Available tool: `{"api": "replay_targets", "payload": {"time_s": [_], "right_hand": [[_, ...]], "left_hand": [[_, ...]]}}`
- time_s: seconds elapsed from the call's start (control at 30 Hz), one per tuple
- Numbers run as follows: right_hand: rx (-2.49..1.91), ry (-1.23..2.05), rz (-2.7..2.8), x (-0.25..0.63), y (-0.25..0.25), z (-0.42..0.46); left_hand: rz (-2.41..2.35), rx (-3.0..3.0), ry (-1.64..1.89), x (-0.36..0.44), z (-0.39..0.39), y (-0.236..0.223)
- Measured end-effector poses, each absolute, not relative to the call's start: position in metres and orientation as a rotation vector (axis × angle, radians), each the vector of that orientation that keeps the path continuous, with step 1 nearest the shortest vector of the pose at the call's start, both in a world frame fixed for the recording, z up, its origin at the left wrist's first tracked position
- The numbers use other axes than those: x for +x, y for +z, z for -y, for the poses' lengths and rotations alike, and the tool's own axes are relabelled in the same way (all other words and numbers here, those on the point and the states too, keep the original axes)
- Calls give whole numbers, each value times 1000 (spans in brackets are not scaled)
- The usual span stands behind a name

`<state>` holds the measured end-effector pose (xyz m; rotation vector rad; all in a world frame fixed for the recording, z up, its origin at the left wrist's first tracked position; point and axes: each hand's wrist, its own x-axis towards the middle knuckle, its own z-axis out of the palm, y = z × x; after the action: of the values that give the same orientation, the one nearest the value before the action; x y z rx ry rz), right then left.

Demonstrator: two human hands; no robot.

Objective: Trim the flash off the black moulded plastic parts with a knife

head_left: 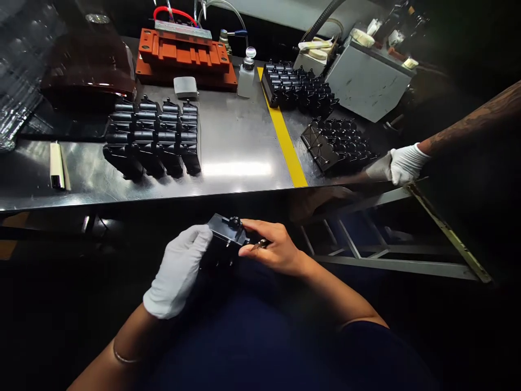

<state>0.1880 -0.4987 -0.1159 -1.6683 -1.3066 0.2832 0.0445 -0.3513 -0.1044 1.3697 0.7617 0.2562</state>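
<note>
Beyond the white-gloved left hand (177, 271) and bare right hand (280, 250): shiny grey metal counter (236, 141); ahead-left, rows of black plastic housings (157, 138). Between the hands, touching both: black, boxy plastic part (223, 230), upper face flat and glossy, knobbed at right, long edge slanting from left hand to right. Left pinches one end; right grips the other, plus small metallic item (262, 244), kind unclear.
</note>
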Motion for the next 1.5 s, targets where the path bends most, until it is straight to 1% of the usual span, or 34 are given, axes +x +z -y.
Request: {"api": "replay_targets", "payload": {"time_s": [0.07,0.17,0.27,0.4,0.47,0.6,0.7,1.3,1.5], "right_hand": [[-1720,376,1222,187,-114,501],[-1803,361,1149,188,-113,504],[-1773,357,1307,186,-116,506],[-1760,298,1453,182,-115,505],[-1730,379,1443,182,-111,506],[-1648,644,1394,184,-103,512],[-1636,737,1416,185,-101,517],[-1572,714,1392,183,-104,520],[-1556,773,1335,184,-106,518]], "left_hand": [[-807,1308,225,47,349,-108],[-799,1324,174,47,347,-110],[-728,1393,77,46,347,-110],[-686,1416,62,44,348,-110],[-658,1424,71,43,348,-109],[-626,1448,79,41,347,-106],[-622,1449,74,40,348,-105],[-539,1493,104,41,349,-108],[-515,1512,118,41,350,-107]]}}
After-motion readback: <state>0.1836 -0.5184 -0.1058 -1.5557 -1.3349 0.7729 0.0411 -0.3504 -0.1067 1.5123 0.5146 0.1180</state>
